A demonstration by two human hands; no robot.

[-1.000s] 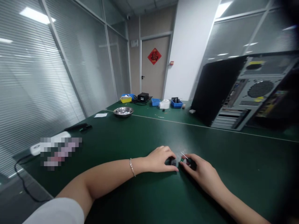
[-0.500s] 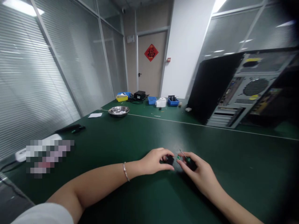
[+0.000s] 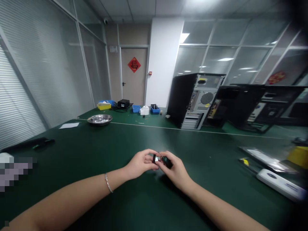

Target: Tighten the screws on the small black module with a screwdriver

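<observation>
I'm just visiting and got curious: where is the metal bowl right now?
In the head view, the metal bowl sits left of centre on the green table, just right of the white paper.

Green tabletop [image 3: 134, 141], dark-green screwdriver handle [image 3: 166, 161], blue trays [image 3: 136, 109], red black-lettered sign [image 3: 134, 64]

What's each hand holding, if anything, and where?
Left hand: small dark part, apparently by its edges. Right hand: slim tool, by its dark handle. Anything else is unclear.
</observation>
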